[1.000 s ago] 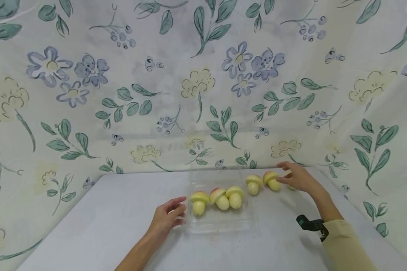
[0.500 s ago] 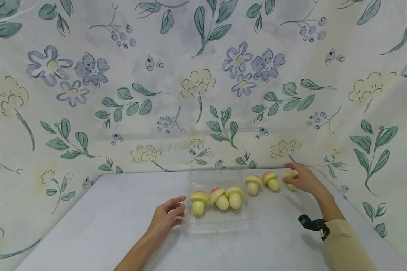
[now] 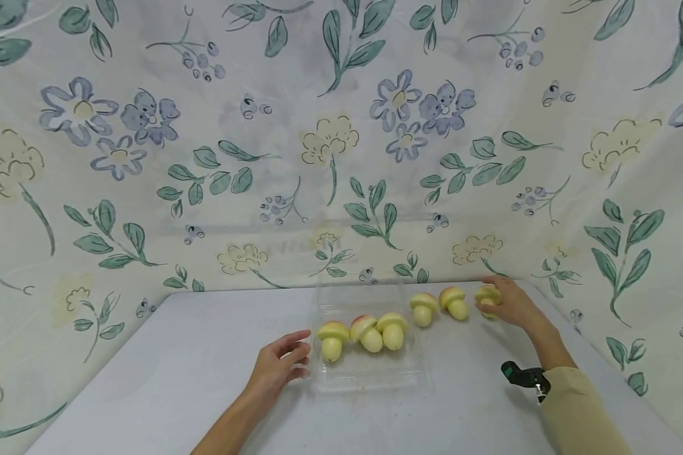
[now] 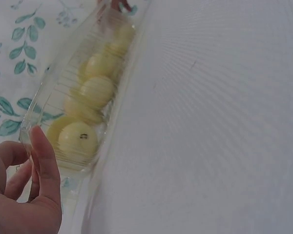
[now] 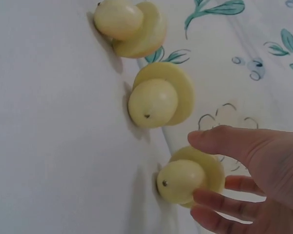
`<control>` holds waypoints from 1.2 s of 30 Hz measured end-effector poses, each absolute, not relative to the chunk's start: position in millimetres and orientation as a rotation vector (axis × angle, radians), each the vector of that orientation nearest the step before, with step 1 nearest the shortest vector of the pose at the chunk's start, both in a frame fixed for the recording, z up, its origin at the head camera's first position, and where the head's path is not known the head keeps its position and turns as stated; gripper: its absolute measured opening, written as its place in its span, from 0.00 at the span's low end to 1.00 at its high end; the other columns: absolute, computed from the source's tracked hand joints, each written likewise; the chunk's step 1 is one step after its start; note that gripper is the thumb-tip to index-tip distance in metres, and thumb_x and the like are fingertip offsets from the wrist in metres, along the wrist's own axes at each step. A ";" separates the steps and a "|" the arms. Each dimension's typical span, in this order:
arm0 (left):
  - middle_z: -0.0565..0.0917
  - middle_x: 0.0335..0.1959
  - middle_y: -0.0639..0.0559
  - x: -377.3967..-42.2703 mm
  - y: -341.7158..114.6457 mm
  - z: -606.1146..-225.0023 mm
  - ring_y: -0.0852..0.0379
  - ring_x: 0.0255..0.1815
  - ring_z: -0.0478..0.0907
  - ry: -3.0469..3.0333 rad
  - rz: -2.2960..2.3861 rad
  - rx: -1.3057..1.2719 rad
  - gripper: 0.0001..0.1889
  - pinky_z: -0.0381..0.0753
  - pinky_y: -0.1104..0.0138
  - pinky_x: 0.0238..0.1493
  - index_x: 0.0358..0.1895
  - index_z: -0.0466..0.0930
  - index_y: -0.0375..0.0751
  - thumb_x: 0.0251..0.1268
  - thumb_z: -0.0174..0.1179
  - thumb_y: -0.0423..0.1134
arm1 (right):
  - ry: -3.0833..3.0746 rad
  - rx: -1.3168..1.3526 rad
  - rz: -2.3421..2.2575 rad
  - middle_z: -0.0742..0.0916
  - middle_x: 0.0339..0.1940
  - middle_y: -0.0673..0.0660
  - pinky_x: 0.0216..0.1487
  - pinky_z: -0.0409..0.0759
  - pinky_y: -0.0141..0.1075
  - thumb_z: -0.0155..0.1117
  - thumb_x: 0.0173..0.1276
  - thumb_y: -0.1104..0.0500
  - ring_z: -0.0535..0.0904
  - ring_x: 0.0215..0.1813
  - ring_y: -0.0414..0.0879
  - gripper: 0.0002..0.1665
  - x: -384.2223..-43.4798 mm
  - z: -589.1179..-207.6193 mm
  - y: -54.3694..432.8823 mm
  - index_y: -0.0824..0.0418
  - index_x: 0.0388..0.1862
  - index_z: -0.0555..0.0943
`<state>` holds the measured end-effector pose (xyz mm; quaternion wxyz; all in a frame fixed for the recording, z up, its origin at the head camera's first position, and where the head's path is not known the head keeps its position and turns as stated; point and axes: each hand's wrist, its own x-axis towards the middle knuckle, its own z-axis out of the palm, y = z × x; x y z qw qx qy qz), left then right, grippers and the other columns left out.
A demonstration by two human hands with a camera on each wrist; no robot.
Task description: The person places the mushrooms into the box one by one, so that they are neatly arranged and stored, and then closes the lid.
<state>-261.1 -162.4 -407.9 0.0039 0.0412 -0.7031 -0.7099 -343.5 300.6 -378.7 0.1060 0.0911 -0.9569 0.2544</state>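
Observation:
My right hand (image 3: 512, 304) is at the rightmost mushroom-shaped toy (image 3: 487, 294) near the table's back edge. In the right wrist view the thumb stretches above this yellow mushroom (image 5: 181, 180), and spread fingertips overlap its lower side. Two more mushroom toys, one (image 3: 454, 302) and another (image 3: 424, 308), lie in a row to its left. A clear plastic container (image 3: 370, 379) holds three similar mushrooms, among them one (image 3: 331, 340) at its left end. My left hand (image 3: 279, 363) stays at the container's left side, its fingertips right at the wall with relaxed fingers.
The white table (image 3: 205, 354) runs back to a hanging cloth (image 3: 284, 189) with flowers and leaves. The container's transparent raised lid (image 3: 361, 297) stands behind its tray. A black wrist device (image 3: 526, 376) sits on my right wrist beside a beige sleeve (image 3: 580, 411).
My right hand has moved slightly right and around the rightmost mushroom, which shows more now. The left hand, the container and the other mushrooms have stayed in place.

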 end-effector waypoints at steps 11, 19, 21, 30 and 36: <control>0.78 0.39 0.51 -260.2 -162.7 -407.7 0.58 0.35 0.77 -2.210 -2.231 0.136 0.21 0.83 0.71 0.29 0.62 0.76 0.33 0.67 0.60 0.31 | -2.936 0.175 0.736 0.63 0.65 0.84 0.54 0.72 0.71 0.66 0.64 0.54 0.68 0.60 0.81 0.43 -342.9 -387.1 304.0 0.64 0.73 0.59; 0.77 0.41 0.50 -262.4 -163.8 -409.1 0.57 0.36 0.77 -2.237 -2.219 0.143 0.21 0.83 0.71 0.31 0.62 0.76 0.35 0.67 0.60 0.32 | -2.944 0.121 0.736 0.65 0.64 0.81 0.55 0.73 0.68 0.67 0.64 0.58 0.70 0.59 0.75 0.41 -349.7 -396.6 306.3 0.64 0.71 0.59; 0.77 0.41 0.50 -262.8 -163.8 -409.1 0.57 0.36 0.77 -2.237 -2.218 0.140 0.20 0.83 0.70 0.31 0.62 0.76 0.35 0.67 0.60 0.32 | -2.936 0.118 0.738 0.65 0.63 0.81 0.54 0.74 0.67 0.67 0.64 0.59 0.70 0.58 0.75 0.40 -350.9 -397.4 307.0 0.64 0.70 0.59; 0.77 0.41 0.50 -263.6 -163.6 -408.0 0.57 0.36 0.77 -2.245 -2.209 0.131 0.20 0.84 0.70 0.31 0.62 0.77 0.36 0.66 0.61 0.32 | -2.902 0.123 0.748 0.67 0.61 0.81 0.49 0.76 0.65 0.67 0.63 0.61 0.72 0.55 0.74 0.39 -344.9 -394.8 305.6 0.64 0.69 0.60; 0.78 0.42 0.49 -262.0 -164.0 -408.3 0.57 0.37 0.77 -2.253 -2.201 0.139 0.21 0.84 0.70 0.32 0.62 0.76 0.36 0.66 0.62 0.33 | -2.922 0.117 0.743 0.66 0.62 0.81 0.51 0.74 0.68 0.67 0.63 0.60 0.71 0.57 0.75 0.41 -343.8 -394.3 302.3 0.63 0.71 0.59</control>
